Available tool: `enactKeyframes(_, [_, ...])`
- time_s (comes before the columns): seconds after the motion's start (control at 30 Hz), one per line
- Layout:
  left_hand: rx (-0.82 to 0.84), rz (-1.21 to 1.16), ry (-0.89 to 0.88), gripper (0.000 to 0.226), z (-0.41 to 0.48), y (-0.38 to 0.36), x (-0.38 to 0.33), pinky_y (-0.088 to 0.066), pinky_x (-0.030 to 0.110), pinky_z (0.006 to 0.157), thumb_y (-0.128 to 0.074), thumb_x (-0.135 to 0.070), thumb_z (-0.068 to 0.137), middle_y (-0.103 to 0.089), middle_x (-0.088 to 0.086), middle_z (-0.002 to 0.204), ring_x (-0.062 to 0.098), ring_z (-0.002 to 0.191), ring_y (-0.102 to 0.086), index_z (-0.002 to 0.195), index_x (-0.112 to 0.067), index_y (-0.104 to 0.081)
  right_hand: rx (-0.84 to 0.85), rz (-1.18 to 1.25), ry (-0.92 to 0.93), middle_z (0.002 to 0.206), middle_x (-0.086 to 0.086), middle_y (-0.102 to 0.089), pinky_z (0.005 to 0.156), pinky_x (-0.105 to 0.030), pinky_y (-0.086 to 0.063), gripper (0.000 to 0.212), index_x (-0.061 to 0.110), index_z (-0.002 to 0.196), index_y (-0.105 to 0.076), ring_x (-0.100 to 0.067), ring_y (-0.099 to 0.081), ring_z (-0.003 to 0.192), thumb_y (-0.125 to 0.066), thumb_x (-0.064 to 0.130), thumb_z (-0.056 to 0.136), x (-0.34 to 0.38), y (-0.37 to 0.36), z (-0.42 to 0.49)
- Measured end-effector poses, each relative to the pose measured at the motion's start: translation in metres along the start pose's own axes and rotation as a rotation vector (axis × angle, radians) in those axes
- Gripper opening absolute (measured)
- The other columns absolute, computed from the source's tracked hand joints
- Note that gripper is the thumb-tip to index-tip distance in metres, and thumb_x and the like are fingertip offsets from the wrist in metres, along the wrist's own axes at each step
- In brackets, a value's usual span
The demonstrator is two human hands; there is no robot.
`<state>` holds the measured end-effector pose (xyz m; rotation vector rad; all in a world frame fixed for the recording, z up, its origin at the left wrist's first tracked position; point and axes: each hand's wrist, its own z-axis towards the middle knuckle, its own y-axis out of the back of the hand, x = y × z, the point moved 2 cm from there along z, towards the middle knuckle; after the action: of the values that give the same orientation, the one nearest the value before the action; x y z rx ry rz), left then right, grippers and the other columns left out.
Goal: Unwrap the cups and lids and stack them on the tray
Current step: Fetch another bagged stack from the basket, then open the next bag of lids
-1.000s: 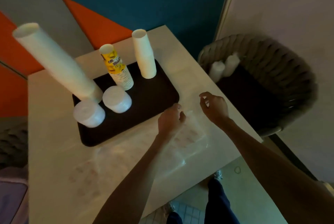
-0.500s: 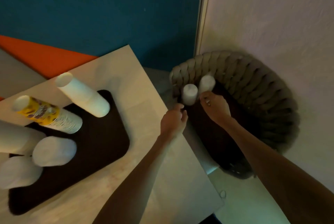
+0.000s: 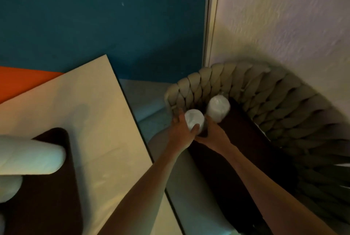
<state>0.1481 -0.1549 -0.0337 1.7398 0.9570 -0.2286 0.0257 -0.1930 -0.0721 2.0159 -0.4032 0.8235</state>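
**A:** ok what's actually hidden here? whole shot is dim and smeary.

**B:** Plenty. The roll point(image 3: 193, 119) stands on the dark seat of the chair point(image 3: 274, 106), up against its woven back, and its lower half is lost behind both hands. The left hand point(image 3: 180, 130) grips it: thumb point(image 3: 195, 128) curled across the front, fingers point(image 3: 179, 116) round the left side. The right hand point(image 3: 214, 136) sits against its lower right side, but those fingers are tucked in shadow, so I can't tell if they're closed on it or apart.

**A:** cups or lids in there?

**B:** Can't say. It's just a white wrapped cylinder. The 2nd roll point(image 3: 217, 107) is just beside it, further back, touching the chair back, with neither hand on it.

**A:** any print or brand?

**B:** Too blurred to read anything on either wrap.

**A:** and the tray?

**B:** The tray point(image 3: 49, 187) is on the table point(image 3: 85, 111), well apart from the chair and cut off by the left and bottom edges. 1 white cup stack point(image 3: 30, 157) stands on it, its far end out of frame. There's another pale shape below that, and I can't make it out.
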Motion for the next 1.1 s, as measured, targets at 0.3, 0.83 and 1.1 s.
enactKeyframes(0.3, [0.016, 0.043, 0.032, 0.090, 0.071, -0.043, 0.033, -0.031, 0.045, 0.110, -0.048, -0.054, 0.091, 0.001, 0.012, 0.159, 0.033, 0.143, -0.018, 0.151, -0.016, 0.007, -0.030, 0.026, 0.024, 0.154, -0.007, -0.025, 0.105, -0.035, -0.036, 0.107, 0.013, 0.151, -0.006, -0.022, -0.035, 0.137, -0.075, 0.043, 0.075, -0.028, -0.045, 0.056])
enactKeyframes(0.83, [-0.125, 0.181, -0.014, 0.041, 0.030, 0.012, -0.018, -0.046, 0.039, 0.094, -0.030, -0.031, 0.103, -0.051, 0.011, 0.134, 0.030, 0.117, -0.054, 0.144, -0.025, -0.034, -0.216, -0.045, 0.069, 0.140, -0.007, -0.041, 0.099, -0.035, -0.044, 0.071, 0.017, 0.145, -0.025, -0.023, -0.047, 0.123, -0.059, 0.036, 0.086, 0.050, 0.001, 0.013])
enactKeyframes(1.1, [-0.335, 0.322, -0.058, 0.047, -0.068, 0.149, -0.072, -0.044, 0.038, 0.086, -0.026, -0.028, 0.103, -0.054, 0.014, 0.129, 0.033, 0.115, -0.054, 0.150, -0.030, -0.023, -0.312, -0.213, 0.271, 0.142, -0.007, -0.042, 0.103, -0.032, -0.038, 0.083, 0.010, 0.145, -0.026, -0.022, -0.044, 0.128, -0.035, 0.058, 0.078, 0.172, 0.052, -0.051])
